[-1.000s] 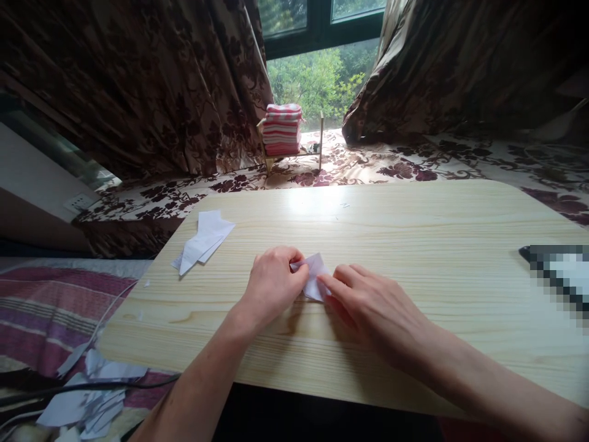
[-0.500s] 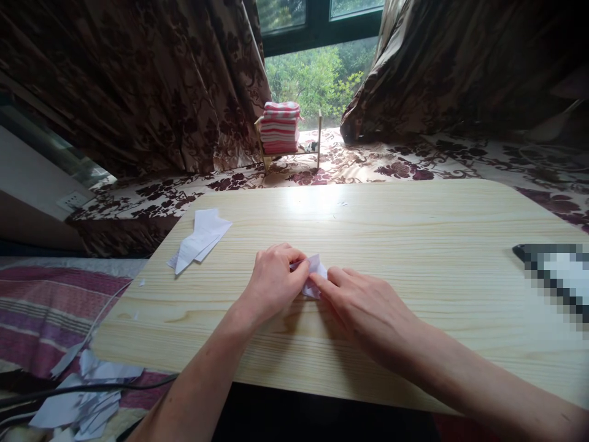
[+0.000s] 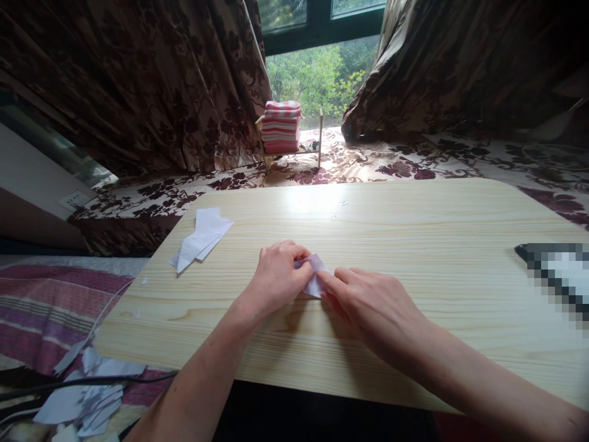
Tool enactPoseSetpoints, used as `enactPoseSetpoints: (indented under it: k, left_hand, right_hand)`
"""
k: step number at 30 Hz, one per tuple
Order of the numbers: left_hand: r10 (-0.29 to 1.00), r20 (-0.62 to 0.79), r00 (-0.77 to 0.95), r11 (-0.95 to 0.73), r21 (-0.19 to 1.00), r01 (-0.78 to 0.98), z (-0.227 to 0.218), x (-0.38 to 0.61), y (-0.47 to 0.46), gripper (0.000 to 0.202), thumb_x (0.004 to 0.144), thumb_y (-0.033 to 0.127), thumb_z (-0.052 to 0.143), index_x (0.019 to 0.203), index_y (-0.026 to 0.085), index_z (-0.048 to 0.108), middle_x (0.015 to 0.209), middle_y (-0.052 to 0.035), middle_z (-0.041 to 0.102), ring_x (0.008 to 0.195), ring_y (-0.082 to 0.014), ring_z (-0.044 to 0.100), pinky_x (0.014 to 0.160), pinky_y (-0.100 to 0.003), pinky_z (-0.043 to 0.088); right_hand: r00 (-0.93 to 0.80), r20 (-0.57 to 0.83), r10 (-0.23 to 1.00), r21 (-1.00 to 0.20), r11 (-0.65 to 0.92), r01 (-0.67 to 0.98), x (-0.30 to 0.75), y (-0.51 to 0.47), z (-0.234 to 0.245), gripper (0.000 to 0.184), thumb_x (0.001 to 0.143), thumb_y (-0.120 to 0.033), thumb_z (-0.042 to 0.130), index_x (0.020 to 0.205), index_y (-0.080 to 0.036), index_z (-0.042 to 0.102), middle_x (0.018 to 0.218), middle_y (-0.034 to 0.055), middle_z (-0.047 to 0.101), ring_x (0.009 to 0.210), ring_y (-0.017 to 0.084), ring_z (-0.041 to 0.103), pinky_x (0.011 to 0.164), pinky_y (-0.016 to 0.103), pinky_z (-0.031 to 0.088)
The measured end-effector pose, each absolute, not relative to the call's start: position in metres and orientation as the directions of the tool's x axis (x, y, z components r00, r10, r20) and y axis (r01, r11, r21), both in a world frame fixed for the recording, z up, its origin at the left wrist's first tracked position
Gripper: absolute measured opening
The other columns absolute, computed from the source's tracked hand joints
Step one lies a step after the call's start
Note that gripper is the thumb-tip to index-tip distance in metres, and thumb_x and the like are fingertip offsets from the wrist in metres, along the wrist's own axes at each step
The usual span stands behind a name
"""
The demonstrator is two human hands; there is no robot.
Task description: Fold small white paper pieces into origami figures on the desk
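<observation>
A small piece of white paper (image 3: 315,286), apparently folded, lies near the middle of the wooden table (image 3: 405,233). My left hand (image 3: 281,270) is closed on its left side, thumb and fingers pinching it. From the right, my right hand (image 3: 363,294) grips the paper's right edge, with the index fingertip on top and the thumb lower down. Both hands cover part of the paper, so its full shape is hidden. Farther left on the table rest several overlapping white paper pieces (image 3: 202,236) with pointed corners.
A dark-edged device (image 3: 529,255), mostly blurred out, lies at the right edge. Paper scraps (image 3: 99,393) and a black cable (image 3: 92,382) are at the lower left beside the table. Behind it, folded red-and-white cloths (image 3: 281,127) stand on a small rack by the window.
My right fingers have shifted slightly over the paper's right edge, and less of its right corner shows. Both hands stay on the paper; the view has moved a little.
</observation>
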State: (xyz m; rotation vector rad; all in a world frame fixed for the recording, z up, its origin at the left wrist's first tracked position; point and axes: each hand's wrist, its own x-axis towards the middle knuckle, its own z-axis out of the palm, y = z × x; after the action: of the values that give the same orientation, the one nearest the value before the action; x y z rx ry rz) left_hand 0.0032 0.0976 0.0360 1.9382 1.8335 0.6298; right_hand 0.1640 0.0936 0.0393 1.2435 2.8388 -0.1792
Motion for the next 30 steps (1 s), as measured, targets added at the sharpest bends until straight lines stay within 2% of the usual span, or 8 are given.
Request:
enactPoseSetpoints:
  k: [8,15,22,30]
  left_hand:
    - [0.993,0.067,0.100,-0.120,0.544,0.831,0.0363,0.0025,0.0973,0.023,0.077,0.014,0.049,0.062,0.018,0.065,0.073,-0.0023,0.064,0.078,-0.0177,0.056,0.072,-0.028,0.042]
    - [0.989,0.107,0.105,-0.149,0.625,0.767,0.0333,0.0002,0.0980,0.020,0.080,0.016,0.051,0.075,0.018,0.070,0.081,-0.0027,0.066,0.082,-0.0180,0.058,0.075,-0.029,0.044]
    - [0.987,0.112,0.115,-0.159,0.597,0.786,0.0329,-0.0011,0.0993,0.020,0.079,0.014,0.052,0.069,0.017,0.069,0.077,-0.0026,0.064,0.078,-0.0169,0.057,0.073,-0.028,0.045]
    - [0.988,0.101,0.115,-0.152,0.577,0.803,0.0340,-0.0030,0.0999,0.018,0.077,0.014,0.053,0.072,0.017,0.070,0.079,-0.0033,0.064,0.079,-0.0178,0.057,0.072,-0.029,0.045]
  right_hand:
    - [-0.668,-0.060,0.742,-0.093,0.662,0.743,0.1676,0.0929,0.0379,0.017,0.093,-0.025,0.047,0.098,-0.019,0.062,0.077,0.0039,0.065,0.067,0.021,0.061,0.052,0.030,0.020]
    - [-0.673,-0.068,0.737,-0.087,0.667,0.740,0.1665,0.0940,0.0386,0.016,0.093,-0.024,0.047,0.094,-0.020,0.062,0.075,0.0033,0.064,0.066,0.020,0.061,0.051,0.029,0.018]
    - [-0.675,-0.089,0.732,-0.107,0.667,0.737,0.1692,0.0981,0.0389,0.017,0.093,-0.027,0.047,0.101,-0.023,0.061,0.074,0.0009,0.066,0.056,0.016,0.057,0.046,0.028,0.013]
    - [-0.671,-0.108,0.733,-0.140,0.657,0.741,0.1676,0.0960,0.0398,0.018,0.092,-0.023,0.047,0.100,-0.021,0.063,0.077,0.0013,0.071,0.063,0.018,0.063,0.047,0.029,0.015]
